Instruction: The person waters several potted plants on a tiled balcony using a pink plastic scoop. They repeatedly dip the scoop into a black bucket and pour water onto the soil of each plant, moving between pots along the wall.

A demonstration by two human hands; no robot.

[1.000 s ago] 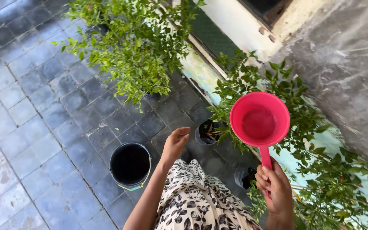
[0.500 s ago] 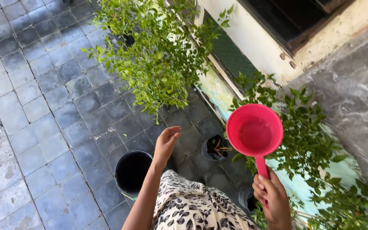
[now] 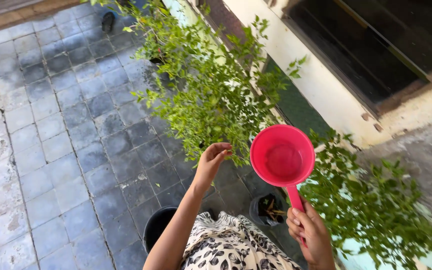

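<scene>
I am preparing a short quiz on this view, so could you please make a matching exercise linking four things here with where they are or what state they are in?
Things:
1. pink dipper
2. black bucket
3. left hand
4. small black pot

Descriptions:
A. on the tiles, partly hidden by the arm
B. raised, fingers bent, holding nothing
C. held up by its handle in the right hand
D. holds dry stems, below the dipper

Pairs: 1-C, 2-A, 3-B, 4-D
</scene>
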